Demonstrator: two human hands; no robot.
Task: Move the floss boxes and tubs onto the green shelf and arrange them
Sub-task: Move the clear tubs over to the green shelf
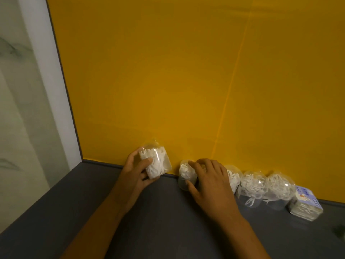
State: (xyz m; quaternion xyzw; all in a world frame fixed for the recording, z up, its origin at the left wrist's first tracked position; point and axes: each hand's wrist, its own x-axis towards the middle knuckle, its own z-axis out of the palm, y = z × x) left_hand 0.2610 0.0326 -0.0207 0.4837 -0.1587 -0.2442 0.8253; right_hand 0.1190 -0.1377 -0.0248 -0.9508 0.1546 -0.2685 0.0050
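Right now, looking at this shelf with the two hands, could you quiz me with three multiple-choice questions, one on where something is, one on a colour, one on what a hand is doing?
1. Where is the floss box?
A. At the right end of the row of tubs
B. In the left corner
C. In the left hand

2. What colour is the wall panel behind the row?
A. Blue
B. Yellow
C. White

3. What is the left hand doing?
A. Lying flat and empty
B. Pointing at the wall
C. Holding a clear tub of floss picks

Answers:
1 A: the floss box stands past the last clear tub on the dark shelf.
2 B: the wall panel is yellow.
3 C: the left hand wraps the held tub, while the right hand rests on another tub.
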